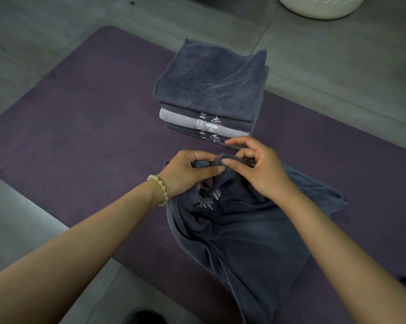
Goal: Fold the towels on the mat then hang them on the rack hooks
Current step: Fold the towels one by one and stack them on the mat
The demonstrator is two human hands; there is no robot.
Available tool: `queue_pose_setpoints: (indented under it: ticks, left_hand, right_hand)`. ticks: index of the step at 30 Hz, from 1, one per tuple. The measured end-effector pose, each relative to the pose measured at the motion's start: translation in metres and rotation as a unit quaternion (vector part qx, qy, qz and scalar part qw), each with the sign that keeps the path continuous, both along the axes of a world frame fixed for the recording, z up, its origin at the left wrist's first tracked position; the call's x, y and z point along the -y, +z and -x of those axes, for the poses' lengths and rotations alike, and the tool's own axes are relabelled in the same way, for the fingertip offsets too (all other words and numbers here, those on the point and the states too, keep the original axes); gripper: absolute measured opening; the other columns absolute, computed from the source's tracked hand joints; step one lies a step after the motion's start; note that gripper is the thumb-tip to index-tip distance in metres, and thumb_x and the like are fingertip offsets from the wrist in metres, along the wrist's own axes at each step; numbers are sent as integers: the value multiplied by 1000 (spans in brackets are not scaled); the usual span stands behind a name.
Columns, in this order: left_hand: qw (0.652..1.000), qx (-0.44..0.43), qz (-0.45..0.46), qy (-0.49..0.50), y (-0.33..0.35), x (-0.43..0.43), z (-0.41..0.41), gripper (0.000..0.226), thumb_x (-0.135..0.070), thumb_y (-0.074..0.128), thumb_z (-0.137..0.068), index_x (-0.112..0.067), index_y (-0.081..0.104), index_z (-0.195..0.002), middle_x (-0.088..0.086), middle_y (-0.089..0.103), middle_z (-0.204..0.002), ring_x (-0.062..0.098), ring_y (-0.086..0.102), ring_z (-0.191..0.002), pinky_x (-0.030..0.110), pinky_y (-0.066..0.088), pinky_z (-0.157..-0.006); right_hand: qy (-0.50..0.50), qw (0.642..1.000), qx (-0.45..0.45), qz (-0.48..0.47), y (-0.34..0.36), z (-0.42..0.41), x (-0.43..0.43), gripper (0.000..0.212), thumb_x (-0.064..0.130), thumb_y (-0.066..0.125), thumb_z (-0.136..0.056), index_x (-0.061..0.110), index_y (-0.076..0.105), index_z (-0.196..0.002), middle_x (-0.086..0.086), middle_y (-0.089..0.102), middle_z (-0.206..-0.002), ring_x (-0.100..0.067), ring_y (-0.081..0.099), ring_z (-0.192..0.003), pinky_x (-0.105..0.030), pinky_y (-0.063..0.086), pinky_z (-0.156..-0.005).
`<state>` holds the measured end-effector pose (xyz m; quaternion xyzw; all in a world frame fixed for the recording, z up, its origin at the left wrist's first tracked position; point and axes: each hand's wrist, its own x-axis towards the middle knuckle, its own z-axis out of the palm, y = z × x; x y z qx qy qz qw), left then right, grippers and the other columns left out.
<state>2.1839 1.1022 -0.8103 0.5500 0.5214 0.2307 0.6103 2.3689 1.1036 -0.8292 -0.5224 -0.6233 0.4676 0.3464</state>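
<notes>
Left grip [188, 171] and right grip [255, 170] are clamped on the bunched towel [244, 232], apparently at a corner, over the mat [80, 141].

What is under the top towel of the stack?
Under the top towel: folded dark towels and one light grey towel, only front edges showing. The mat beneath them is hidden.
</notes>
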Motion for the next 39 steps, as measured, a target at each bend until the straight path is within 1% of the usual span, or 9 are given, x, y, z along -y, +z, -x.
queue_pose_setpoints:
  ticks: [6, 12, 17, 23, 25, 27, 29, 31, 39]
  left_hand:
    - [998, -12, -54, -25, 29, 6, -26, 15, -17, 68, -86, -10, 72, -98, 26, 69, -90, 41, 65, -79, 48, 53, -78]
    - [993, 25, -98, -55, 104, 14, -70, 13, -13, 68, -86, -6, 72, -97, -4, 66, -70, -4, 56, -52, 10, 44, -55]
    - [983, 35, -181, -3, 190, 32, -91, 23, -23, 71, -83, -5, 66, -97, 2, 69, -86, -2, 62, -68, 10, 48, -63]
    - [962, 22, -256, 95, 275, 60, -74, 33, -29, 62, -90, -8, 40, -78, -5, 53, -54, -3, 49, -43, 12, 39, -53]
    - [957, 72, -250, 131, 299, 71, -64, 28, -28, 60, -92, -7, 43, -84, 6, 61, -66, -5, 58, -49, 14, 45, -56]
    - [951, 105, -236, 172, 316, 76, -53, 33, -36, 60, -91, -6, 48, -88, 14, 68, -82, 5, 68, -68, 28, 54, -71]
    - [941, 90, -242, 218, 328, 74, -40, 37, -47, 58, -90, -10, 55, -89, 11, 68, -93, 17, 65, -86, 34, 51, -85]
    - [930, 67, -262, 250, 344, 76, -28, 36, -46, 53, -92, -10, 57, -92, 7, 61, -95, 20, 56, -91, 30, 43, -84]
    - [908, -32, -409, 86, 396, 102, -8, 32, -33, 55, -93, -3, 57, -83, 2, 56, -75, 14, 49, -72, 15, 38, -63]
  right_hand:
    - [-24, 999, 29, -3, 37, -23, 16, 9, 22, 72, -82, 29, 67, -85, -1, 71, -79, -8, 61, -70, -19, 49, -68]
    - [-88, 994, 47, -34, 117, -65, 39, 15, 18, 72, -83, 31, 66, -79, -5, 72, -77, -22, 66, -69, -31, 51, -67]
    - [-159, 985, 46, -57, 201, -102, 69, 22, 9, 74, -80, 27, 62, -75, -1, 62, -64, -2, 51, -60, -16, 44, -62]
    - [-269, 956, 31, -112, 297, -153, 137, 13, 5, 72, -79, 13, 63, -77, 13, 57, -48, 3, 49, -52, -9, 44, -58]
    - [-308, 942, 32, -129, 319, -170, 165, 7, 6, 71, -82, 9, 65, -83, 14, 60, -51, 3, 52, -55, -10, 48, -60]
    - [-352, 926, 19, -136, 337, -185, 194, 4, 6, 68, -85, 7, 65, -87, 15, 62, -52, 4, 55, -55, -9, 50, -59]
    - [-384, 913, -1, -139, 354, -198, 224, 2, 6, 66, -87, 7, 65, -87, 15, 62, -52, 6, 56, -53, -7, 49, -57]
    - [-409, 902, -14, -139, 366, -209, 251, 6, 6, 64, -88, 9, 64, -83, 16, 61, -51, 6, 55, -51, -6, 48, -55]
    - [-420, 897, -40, -130, 414, -227, 308, 11, 15, 63, -90, 4, 65, -88, -2, 60, -73, 1, 55, -55, -8, 48, -55]
